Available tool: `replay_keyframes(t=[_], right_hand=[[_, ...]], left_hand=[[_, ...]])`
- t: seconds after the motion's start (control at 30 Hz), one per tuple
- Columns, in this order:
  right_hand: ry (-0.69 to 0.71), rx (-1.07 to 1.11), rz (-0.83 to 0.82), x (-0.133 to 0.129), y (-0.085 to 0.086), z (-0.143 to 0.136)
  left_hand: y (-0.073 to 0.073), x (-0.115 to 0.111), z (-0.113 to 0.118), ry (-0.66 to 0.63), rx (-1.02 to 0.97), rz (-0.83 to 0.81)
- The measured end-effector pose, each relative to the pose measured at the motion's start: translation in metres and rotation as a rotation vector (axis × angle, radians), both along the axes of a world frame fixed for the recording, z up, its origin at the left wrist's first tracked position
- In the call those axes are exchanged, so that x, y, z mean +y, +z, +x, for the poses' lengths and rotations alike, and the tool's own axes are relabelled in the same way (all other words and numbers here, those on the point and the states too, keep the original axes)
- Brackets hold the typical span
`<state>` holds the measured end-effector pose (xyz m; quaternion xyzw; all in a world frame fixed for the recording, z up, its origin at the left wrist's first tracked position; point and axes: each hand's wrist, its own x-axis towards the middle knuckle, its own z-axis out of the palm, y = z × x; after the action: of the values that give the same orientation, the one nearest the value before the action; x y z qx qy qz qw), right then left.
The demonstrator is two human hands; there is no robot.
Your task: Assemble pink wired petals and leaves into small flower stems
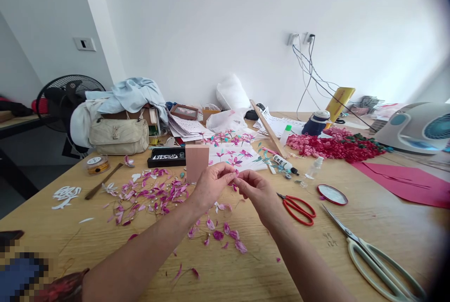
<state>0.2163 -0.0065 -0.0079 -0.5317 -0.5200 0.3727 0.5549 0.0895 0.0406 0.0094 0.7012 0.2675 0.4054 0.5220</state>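
Near the frame's centre, your left hand (215, 183) and right hand (256, 191) pinch a small pink petal piece (236, 173) between their fingertips, above the wooden table (140, 250).

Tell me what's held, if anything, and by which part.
Small magenta petal piece, pinched at the fingertips of left hand and right hand; fingers cover much of it, so exact part can't be told.

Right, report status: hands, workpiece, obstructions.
Left hand and right hand pinching small pink piece. Upright block beside left hand. Loose petals nearer the wearer; red-handled scissors beside right wrist.
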Motion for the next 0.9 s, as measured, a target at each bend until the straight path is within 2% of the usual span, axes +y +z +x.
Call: replay_keyframes(t=[0.2,0.33,0.43,0.53,0.67,0.77,0.9], right_hand=[[-0.027,-0.018,0.034,-0.001,0.002,0.003],[0.068,-0.181,-0.015,-0.008,0.011,0.008],[0.122,-0.178,-0.034,-0.013,0.018,0.009],[0.154,-0.040,-0.001,-0.018,0.023,0.010],[0.220,0.071,-0.004,-0.027,0.028,0.015],[0.173,0.067,-0.052,-0.035,0.028,0.021],[0.086,0.030,-0.127,-0.049,0.025,0.026]], left_hand=[[-0.001,0.001,-0.003,-0.011,0.088,0.128],[0.006,0.001,-0.007,-0.019,0.175,0.218],[0.010,-0.001,-0.005,-0.006,0.239,0.244],[0.010,-0.004,0.000,-0.032,0.170,0.200],[0.004,-0.007,0.010,-0.148,-0.021,0.066],[0.001,-0.010,0.013,-0.178,-0.019,0.063],[0.000,-0.017,0.014,-0.177,0.104,0.197]])
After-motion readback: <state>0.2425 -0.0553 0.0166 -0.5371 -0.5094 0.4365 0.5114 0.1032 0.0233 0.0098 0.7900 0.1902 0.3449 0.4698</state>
